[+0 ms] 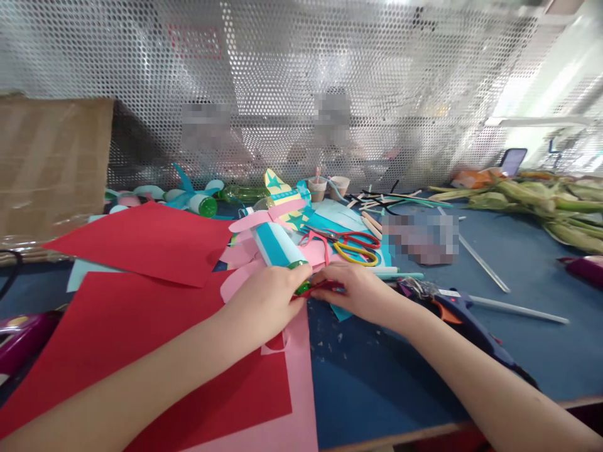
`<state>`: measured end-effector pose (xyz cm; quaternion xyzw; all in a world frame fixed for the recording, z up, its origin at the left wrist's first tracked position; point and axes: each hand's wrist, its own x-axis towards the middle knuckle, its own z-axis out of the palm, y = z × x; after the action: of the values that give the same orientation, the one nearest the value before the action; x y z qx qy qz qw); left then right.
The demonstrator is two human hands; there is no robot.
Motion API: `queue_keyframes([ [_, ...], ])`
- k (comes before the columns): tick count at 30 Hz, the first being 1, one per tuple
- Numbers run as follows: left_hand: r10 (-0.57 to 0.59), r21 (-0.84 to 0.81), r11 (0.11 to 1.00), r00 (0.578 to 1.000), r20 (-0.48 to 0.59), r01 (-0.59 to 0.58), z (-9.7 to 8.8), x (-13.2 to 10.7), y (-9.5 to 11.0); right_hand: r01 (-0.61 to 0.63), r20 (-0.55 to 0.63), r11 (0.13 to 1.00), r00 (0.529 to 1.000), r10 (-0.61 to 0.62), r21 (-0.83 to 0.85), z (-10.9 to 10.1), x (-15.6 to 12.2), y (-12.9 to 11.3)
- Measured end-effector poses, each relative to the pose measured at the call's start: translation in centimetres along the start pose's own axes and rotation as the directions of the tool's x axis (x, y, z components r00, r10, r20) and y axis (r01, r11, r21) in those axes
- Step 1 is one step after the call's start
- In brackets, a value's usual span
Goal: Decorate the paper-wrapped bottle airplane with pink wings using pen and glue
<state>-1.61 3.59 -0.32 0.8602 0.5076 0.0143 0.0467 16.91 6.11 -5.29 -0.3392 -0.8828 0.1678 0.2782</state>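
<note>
- Because the blue desk (391, 389) carries so much paper and so many tools, short, careful motions probably serve best; both forearms reach in over its near edge.
- Two large red sheets (132, 314) spread across the left side, the nearer one below the left forearm. Holding that arm light should spare the paper from creases.
- A pink sheet (301, 376) shows from under the nearer red one, its edge running down the desk below the hands.
- On the right, just past the right forearm, lies a dark blue glue gun (464, 311), its front end toward the right wrist. A small red light shows on it, so it may well be hot; the wrist ought to clear that end.
- A bottle (277, 245), wrapped in white and blue paper, slants away from the hands, its green end nearest.
- The left hand (276, 289) has its fingers clamped on that green end. A firm grip that does not crush the wrapping should give steady backing.
- Beyond the hands, scissors (336, 236) with red and yellow handles rest on paper scraps.
- The right hand (358, 285) has its fingers pinched together on a narrow red piece (330, 287), close against the green end. Whether it is stuck cannot be told; pressing gradually along its length should seat it evenly.
</note>
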Motion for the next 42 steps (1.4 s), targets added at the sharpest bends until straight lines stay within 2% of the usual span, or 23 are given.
queue_keyframes([
  [9,0.008,-0.145,0.989,1.000,-0.003,-0.008,-0.3,0.1,-0.7,-0.046,-0.018,0.999,0.999,0.046,0.014,0.2,0.0,-0.1],
  [15,-0.022,-0.290,0.957,1.000,0.010,0.024,-2.3,0.4,-2.2,-0.114,-0.089,0.977,0.987,0.132,0.180,-0.2,0.1,-0.7],
  [21,-0.007,-0.423,0.906,0.998,0.070,0.036,-3.6,0.3,-3.5,-0.104,-0.153,0.925,0.973,0.170,0.365,0.7,0.1,-0.5],
  [28,-0.062,-0.289,0.955,0.998,0.015,0.064,-3.0,-0.1,-2.2,-0.062,-0.266,0.986,0.958,0.103,0.156,0.5,0.3,-0.7],
  [32,-0.045,-0.195,0.980,0.999,0.016,0.047,-2.1,-0.1,-1.2,-0.043,-0.232,0.989,0.970,0.076,0.141,0.9,0.3,-0.7],
  [37,-0.072,-0.079,0.994,0.997,0.020,0.073,-0.8,-0.1,-1.0,-0.029,-0.207,0.996,0.977,0.047,0.087,1.5,0.4,-0.6],
  [42,-0.117,-0.007,0.993,0.993,0.004,0.117,-0.7,-0.1,-0.6,-0.093,-0.229,0.988,0.966,0.120,0.124,1.3,0.4,-0.6],
])
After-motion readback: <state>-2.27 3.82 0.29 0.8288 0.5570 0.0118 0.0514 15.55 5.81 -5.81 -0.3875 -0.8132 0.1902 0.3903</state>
